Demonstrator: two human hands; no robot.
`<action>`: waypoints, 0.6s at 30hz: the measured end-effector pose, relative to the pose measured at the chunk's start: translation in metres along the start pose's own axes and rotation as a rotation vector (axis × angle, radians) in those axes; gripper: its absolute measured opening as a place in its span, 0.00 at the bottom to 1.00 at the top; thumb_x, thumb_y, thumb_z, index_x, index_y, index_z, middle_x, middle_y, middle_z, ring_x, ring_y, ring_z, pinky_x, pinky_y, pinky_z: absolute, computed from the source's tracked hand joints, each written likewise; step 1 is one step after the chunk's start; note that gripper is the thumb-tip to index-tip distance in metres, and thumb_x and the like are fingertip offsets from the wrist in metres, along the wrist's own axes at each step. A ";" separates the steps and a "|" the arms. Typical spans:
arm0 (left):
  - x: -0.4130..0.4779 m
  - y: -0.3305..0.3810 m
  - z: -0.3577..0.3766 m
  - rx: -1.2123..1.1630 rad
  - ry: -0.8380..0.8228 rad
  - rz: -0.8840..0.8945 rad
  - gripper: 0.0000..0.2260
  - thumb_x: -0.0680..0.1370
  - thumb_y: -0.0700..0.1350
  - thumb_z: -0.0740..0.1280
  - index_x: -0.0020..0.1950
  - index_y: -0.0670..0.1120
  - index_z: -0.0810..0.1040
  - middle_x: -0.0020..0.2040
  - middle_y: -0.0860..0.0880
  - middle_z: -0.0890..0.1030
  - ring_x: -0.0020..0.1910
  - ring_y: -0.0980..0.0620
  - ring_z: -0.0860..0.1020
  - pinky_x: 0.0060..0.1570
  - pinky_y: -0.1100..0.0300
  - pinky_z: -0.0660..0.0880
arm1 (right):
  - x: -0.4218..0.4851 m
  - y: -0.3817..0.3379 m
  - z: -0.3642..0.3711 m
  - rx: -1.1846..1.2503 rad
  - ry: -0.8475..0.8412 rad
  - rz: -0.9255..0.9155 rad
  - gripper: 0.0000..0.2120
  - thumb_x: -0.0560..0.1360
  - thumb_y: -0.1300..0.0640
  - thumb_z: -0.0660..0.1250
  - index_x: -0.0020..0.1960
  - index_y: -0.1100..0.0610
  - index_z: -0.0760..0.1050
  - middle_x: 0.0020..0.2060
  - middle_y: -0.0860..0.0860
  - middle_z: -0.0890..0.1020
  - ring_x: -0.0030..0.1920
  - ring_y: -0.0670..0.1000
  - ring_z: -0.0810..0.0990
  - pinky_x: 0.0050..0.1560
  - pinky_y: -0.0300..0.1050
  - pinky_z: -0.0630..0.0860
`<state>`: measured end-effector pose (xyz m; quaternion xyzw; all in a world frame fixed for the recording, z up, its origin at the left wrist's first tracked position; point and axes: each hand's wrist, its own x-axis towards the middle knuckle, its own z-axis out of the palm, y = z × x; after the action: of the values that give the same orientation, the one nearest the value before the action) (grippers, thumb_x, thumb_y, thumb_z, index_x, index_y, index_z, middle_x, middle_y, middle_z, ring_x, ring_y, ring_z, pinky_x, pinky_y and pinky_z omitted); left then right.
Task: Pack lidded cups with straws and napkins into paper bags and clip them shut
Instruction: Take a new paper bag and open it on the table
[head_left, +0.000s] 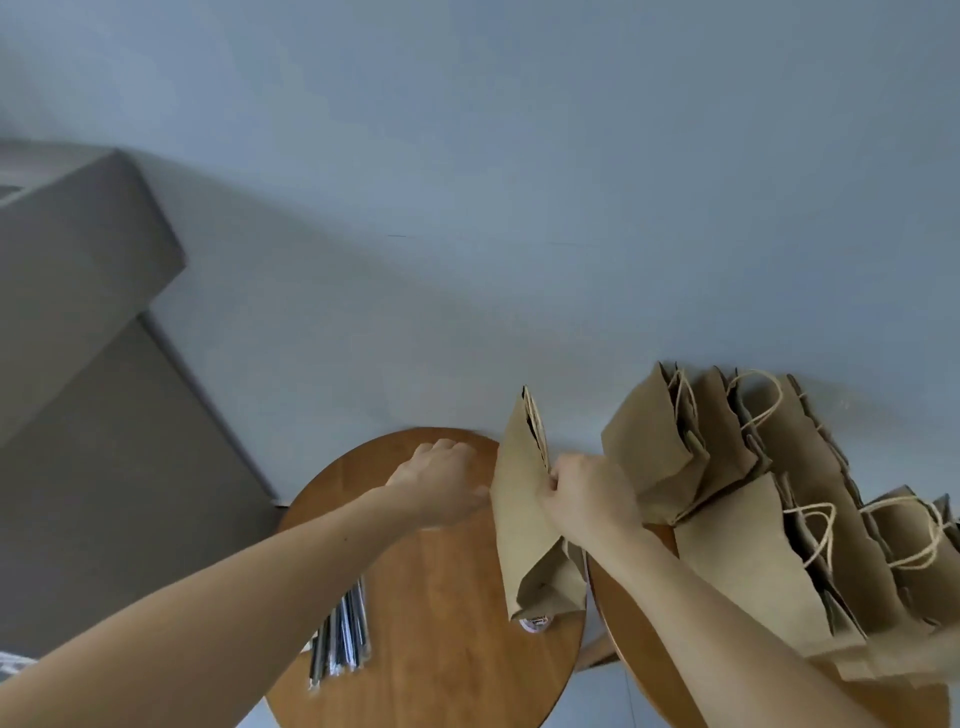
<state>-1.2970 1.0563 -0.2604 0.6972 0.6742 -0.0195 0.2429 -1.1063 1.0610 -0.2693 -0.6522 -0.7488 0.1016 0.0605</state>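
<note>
A brown paper bag (522, 514) stands tilted at the right edge of a round wooden table (441, 623). My right hand (589, 493) grips its folded upper edge from the right side. My left hand (441, 480) reaches over the table's far edge, just left of the bag, fingers curled away from view; whether it holds anything is hidden. A white lidded cup (535, 623) peeks out beneath the bag's bottom. Wrapped straws (343, 634) lie in a bundle on the table's left side.
Several more paper bags with twine handles (779, 499) stand crowded on a second wooden table (639, 644) to the right. A grey wall rises right behind both tables. Grey cabinet-like blocks (88, 364) fill the left.
</note>
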 end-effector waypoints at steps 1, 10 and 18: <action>-0.002 -0.017 -0.001 -0.010 -0.010 -0.024 0.29 0.78 0.57 0.63 0.77 0.48 0.62 0.76 0.47 0.64 0.74 0.45 0.62 0.69 0.48 0.66 | 0.003 -0.014 0.012 0.012 -0.010 -0.009 0.09 0.77 0.54 0.62 0.39 0.56 0.72 0.30 0.48 0.73 0.32 0.51 0.73 0.25 0.41 0.61; -0.010 -0.122 0.026 -0.043 -0.152 -0.097 0.25 0.78 0.56 0.64 0.71 0.46 0.67 0.68 0.46 0.70 0.66 0.44 0.69 0.64 0.49 0.70 | -0.015 -0.088 0.123 0.101 -0.133 -0.013 0.10 0.80 0.54 0.59 0.50 0.56 0.77 0.44 0.50 0.82 0.44 0.49 0.81 0.41 0.42 0.77; 0.001 -0.135 0.059 -0.012 -0.232 -0.029 0.29 0.76 0.61 0.63 0.72 0.47 0.66 0.65 0.45 0.73 0.65 0.43 0.69 0.63 0.48 0.67 | -0.033 -0.086 0.140 0.247 -0.196 0.090 0.21 0.77 0.35 0.59 0.47 0.52 0.75 0.34 0.47 0.80 0.36 0.46 0.79 0.35 0.41 0.73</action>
<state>-1.4077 1.0321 -0.3545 0.6790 0.6516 -0.0997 0.3230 -1.2160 1.0070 -0.3844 -0.6598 -0.7029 0.2583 0.0623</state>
